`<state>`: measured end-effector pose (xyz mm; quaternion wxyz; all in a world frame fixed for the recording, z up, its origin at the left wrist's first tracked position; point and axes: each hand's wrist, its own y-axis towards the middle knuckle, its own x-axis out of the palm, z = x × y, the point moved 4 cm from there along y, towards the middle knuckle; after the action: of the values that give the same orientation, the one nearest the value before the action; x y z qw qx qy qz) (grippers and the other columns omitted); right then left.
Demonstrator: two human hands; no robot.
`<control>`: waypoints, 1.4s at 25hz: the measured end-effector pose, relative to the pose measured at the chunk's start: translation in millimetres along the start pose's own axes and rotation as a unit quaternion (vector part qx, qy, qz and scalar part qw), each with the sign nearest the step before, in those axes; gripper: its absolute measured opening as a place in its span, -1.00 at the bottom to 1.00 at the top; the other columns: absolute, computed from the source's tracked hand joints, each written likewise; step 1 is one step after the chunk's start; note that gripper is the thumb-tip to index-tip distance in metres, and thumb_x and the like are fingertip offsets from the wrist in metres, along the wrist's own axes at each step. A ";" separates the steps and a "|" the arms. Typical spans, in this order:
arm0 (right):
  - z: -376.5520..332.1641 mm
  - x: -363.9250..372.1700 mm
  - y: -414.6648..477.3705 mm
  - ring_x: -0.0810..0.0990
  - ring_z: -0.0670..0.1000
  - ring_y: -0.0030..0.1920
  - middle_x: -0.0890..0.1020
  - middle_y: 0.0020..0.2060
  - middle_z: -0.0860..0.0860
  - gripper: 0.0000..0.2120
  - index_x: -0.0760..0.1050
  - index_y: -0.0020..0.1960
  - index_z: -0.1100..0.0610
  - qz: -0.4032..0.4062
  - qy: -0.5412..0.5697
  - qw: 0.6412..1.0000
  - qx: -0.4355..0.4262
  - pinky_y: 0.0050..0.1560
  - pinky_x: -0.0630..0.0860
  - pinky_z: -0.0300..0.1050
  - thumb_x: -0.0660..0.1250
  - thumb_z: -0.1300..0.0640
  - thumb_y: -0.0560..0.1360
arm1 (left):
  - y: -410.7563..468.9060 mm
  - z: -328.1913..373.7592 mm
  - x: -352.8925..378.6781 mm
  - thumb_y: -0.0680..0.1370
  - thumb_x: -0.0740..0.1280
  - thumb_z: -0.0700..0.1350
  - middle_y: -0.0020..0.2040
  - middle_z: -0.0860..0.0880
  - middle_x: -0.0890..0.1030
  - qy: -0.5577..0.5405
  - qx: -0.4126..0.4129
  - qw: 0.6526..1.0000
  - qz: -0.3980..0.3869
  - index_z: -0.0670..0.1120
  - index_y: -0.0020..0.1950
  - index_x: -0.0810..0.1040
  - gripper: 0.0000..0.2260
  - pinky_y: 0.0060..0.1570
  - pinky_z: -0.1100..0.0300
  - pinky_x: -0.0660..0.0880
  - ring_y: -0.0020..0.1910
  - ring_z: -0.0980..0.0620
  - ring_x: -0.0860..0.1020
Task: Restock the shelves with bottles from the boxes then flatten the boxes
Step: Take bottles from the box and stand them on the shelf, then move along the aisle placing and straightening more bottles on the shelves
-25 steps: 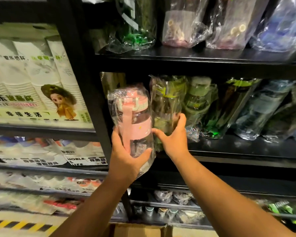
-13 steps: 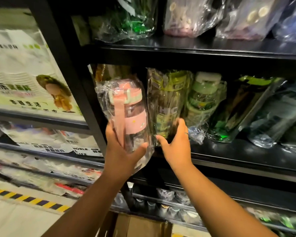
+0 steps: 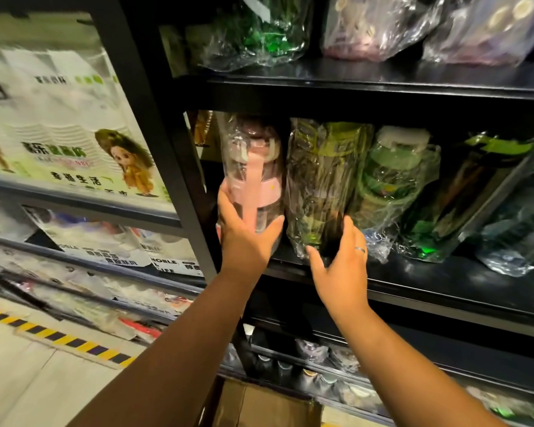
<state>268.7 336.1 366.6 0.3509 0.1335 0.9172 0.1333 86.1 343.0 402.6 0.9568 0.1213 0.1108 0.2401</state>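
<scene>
Left hand [image 3: 247, 238] is clamping the base of the pink plastic-wrapped water bottle [image 3: 253, 177], long axis upright, which is going into the leftmost gap of the black metal shelf [image 3: 444, 278]. Right hand [image 3: 341, 263], fingers spread, is bracing the neighbouring dark green wrapped bottle [image 3: 321, 186] aside. Brown cardboard box [image 3: 265, 405] below; contents unseen.
</scene>
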 end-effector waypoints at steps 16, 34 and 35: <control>2.2 6.3 4.8 0.47 0.15 0.30 0.32 0.38 0.11 -0.30 0.16 0.53 0.12 0.006 0.037 0.999 0.005 0.25 0.50 0.09 0.42 0.14 0.49 | 16.9 -30.0 12.1 0.45 0.54 0.04 0.61 -0.03 0.14 0.072 -0.075 0.991 -0.080 0.07 0.63 -0.15 0.02 0.38 0.23 0.25 0.53 0.00 0.23; 46.0 -39.7 -141.3 0.26 0.24 0.48 0.33 0.47 0.14 -0.36 0.34 0.47 0.02 -0.047 -0.328 0.943 0.027 0.42 0.20 0.34 0.39 -0.13 0.45 | -132.3 -53.5 -9.7 0.53 0.26 0.15 0.43 -0.13 0.45 0.306 0.283 0.858 -0.301 -0.11 0.43 0.45 -0.46 0.46 -0.17 0.30 0.47 -0.16 0.37; 54.8 -50.4 -154.5 0.30 0.23 0.46 0.35 0.46 0.13 -0.36 0.34 0.47 0.02 -0.047 -0.339 0.938 0.055 0.41 0.22 0.34 0.40 -0.12 0.45 | -143.9 -54.1 1.9 0.53 0.23 0.20 0.43 -0.12 0.46 0.316 0.282 0.843 -0.331 -0.09 0.42 0.47 -0.44 0.48 -0.14 0.27 0.47 -0.16 0.37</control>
<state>318.8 183.8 305.7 0.6394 0.1466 0.7546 0.0132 135.4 230.5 310.2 0.8172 0.2593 0.5034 -0.1075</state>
